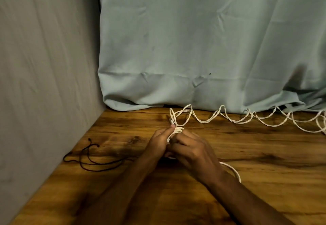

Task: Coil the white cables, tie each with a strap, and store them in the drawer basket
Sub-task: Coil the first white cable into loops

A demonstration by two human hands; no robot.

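Observation:
A small coil of white cable (177,130) sits between both hands at the middle of the wooden table (247,154). My left hand (158,141) pinches the coil from the left, thumb and forefinger at its top. My right hand (192,151) curls round the coil from the right and hides most of it. Loose white cable (238,120) trails in wavy loops from the coil along the back of the table to the right edge. Another white loop (232,169) shows behind my right wrist. Dark straps (91,161) lie on the table at the left.
A pale green cloth (194,48) hangs behind the table and bunches onto its back edge. A grey cloth wall (44,66) closes off the left side. No drawer or basket is in view.

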